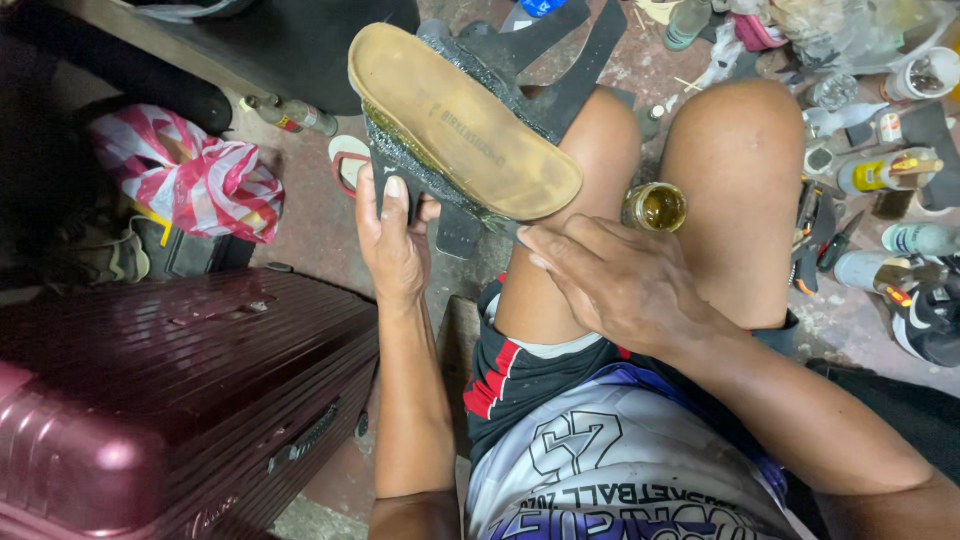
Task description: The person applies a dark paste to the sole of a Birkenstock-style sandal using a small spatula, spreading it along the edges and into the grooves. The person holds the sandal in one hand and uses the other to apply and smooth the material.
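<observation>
Person sits w/ bare knees up, camera looks down at lap. L hand (pixel 392 240) grips a sandal (pixel 462 122) from below: fingers curled round the dark edge of the sole near its lower-left side, thumb on the near side, so the hand is closed on it. Sandal is held up over the L knee (pixel 590 150), tilted, tan footbed facing the camera, heel end towards lower right, toe end upper left. Black straps (pixel 560 45) hang loose behind it, spread open. A yellowish shiny film shows along the dark sole edge just under the footbed.

R hand (pixel 625 285) lies palm down across the L thigh, fingers stretched out flat and close together, tips pointing at the heel end of the sandal, very near it; can't tell if they touch. It holds nothing that shows.

Small open glass jar (pixel 656 206) w/ amber liquid sits between the knees, just above the R hand's knuckles.

Around: dark red ribbed suitcase (pixel 170 400) at lower left, red-white striped plastic bag (pixel 190 175) above it, small bottle (pixel 295 115) on the floor near the bag. At right, past the R knee (pixel 740 150), a clutter of bottles, tubes & pliers (pixel 880 200) on the floor
</observation>
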### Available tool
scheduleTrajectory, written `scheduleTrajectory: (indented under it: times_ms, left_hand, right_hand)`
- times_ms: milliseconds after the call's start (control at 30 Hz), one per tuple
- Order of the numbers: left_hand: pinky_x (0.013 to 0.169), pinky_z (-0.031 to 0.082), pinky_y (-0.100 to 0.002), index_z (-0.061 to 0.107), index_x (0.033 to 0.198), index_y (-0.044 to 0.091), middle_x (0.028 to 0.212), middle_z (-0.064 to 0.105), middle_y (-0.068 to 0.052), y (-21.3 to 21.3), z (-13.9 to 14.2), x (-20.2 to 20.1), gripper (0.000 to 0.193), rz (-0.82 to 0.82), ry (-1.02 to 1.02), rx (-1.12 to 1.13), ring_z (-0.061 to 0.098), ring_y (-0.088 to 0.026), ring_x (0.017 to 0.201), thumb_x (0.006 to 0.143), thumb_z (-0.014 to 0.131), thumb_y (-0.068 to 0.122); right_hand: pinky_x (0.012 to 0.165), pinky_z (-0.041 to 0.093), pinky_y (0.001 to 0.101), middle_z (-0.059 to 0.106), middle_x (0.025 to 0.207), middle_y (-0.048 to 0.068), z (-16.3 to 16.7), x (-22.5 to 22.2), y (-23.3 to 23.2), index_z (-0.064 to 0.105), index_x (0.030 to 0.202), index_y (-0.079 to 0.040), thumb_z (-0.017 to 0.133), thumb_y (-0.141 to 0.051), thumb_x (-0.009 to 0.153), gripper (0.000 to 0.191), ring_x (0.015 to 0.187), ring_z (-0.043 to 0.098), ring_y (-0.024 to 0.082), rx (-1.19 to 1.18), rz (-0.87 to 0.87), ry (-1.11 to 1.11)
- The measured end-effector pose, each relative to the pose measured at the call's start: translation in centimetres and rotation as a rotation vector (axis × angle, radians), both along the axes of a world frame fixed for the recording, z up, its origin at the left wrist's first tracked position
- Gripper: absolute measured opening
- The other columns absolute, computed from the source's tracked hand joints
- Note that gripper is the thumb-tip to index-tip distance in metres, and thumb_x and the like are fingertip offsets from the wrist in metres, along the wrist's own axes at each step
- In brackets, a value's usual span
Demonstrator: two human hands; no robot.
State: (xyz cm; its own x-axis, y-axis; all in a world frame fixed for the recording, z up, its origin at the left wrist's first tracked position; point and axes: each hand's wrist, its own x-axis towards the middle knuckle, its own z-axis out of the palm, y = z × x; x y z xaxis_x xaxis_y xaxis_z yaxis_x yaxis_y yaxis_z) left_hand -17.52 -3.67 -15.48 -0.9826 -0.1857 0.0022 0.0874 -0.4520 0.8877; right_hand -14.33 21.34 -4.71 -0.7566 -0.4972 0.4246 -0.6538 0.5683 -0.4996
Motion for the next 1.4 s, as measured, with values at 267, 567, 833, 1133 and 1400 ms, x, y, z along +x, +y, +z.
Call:
scheduleTrajectory:
  times_ms: [267, 567, 833, 1133, 1400]
  left_hand:
    - [0.085, 0.056, -0.031, 0.051, 0.140, 0.004, 0.117, 0.063, -0.005, -0.4, 0.3, -0.3, 0.032, 0.042, 0.007, 0.073, 0.062, -0.013, 0.100, 0.112, 0.057, 0.019]
    - [0.115, 0.047, -0.040, 0.036, 0.158, 0.000, 0.145, 0.055, -0.013, -0.7, 2.3, 1.1, 0.056, 0.071, 0.062, 0.166, 0.057, -0.022, 0.132, 0.110, 0.056, 0.020]
    - [0.117, 0.046, -0.042, 0.032, 0.160, -0.001, 0.149, 0.054, -0.014, 0.4, 3.8, 2.4, 0.056, -0.026, 0.151, 0.231, 0.057, -0.025, 0.134, 0.111, 0.049, 0.022]
    - [0.116, 0.046, -0.044, 0.033, 0.159, -0.001, 0.147, 0.055, -0.015, 0.3, 1.8, 2.9, 0.058, -0.039, 0.107, 0.232, 0.058, -0.026, 0.133, 0.109, 0.054, 0.020]
    - [0.118, 0.045, -0.043, 0.030, 0.160, 0.002, 0.150, 0.052, -0.013, 1.3, -2.1, 2.5, 0.062, -0.033, 0.023, 0.262, 0.056, -0.025, 0.136, 0.105, 0.056, 0.015]
  right_hand:
    - [0.066, 0.055, 0.0368, 0.068, 0.092, 0.007, 1.3, 1.6, 1.7, 0.071, 0.119, -0.009, 0.075, -0.010, 0.090, 0.030, 0.078, 0.070, 0.024, -0.003, -0.032, -0.162]
    - [0.070, 0.059, 0.0310, 0.071, 0.101, 0.023, -1.3, 3.7, 8.4, 0.055, 0.117, 0.001, 0.063, -0.016, 0.114, 0.019, 0.073, 0.069, 0.024, -1.410, -0.084, -0.738]
    - [0.064, 0.056, 0.0277, 0.069, 0.093, 0.020, -2.0, 5.5, 10.1, 0.055, 0.120, 0.003, 0.062, -0.018, 0.115, 0.023, 0.070, 0.067, 0.020, -1.193, -0.190, -0.638]
    - [0.075, 0.063, 0.0281, 0.072, 0.096, 0.016, 1.3, 6.1, 8.4, 0.062, 0.119, 0.006, 0.061, -0.005, 0.106, 0.017, 0.086, 0.074, 0.018, -0.778, -0.448, -0.548]
    - [0.069, 0.058, 0.0278, 0.075, 0.093, 0.013, 0.8, 3.5, 9.6, 0.067, 0.113, 0.007, 0.065, -0.003, 0.100, 0.017, 0.082, 0.076, 0.016, -0.364, -0.357, -0.387]
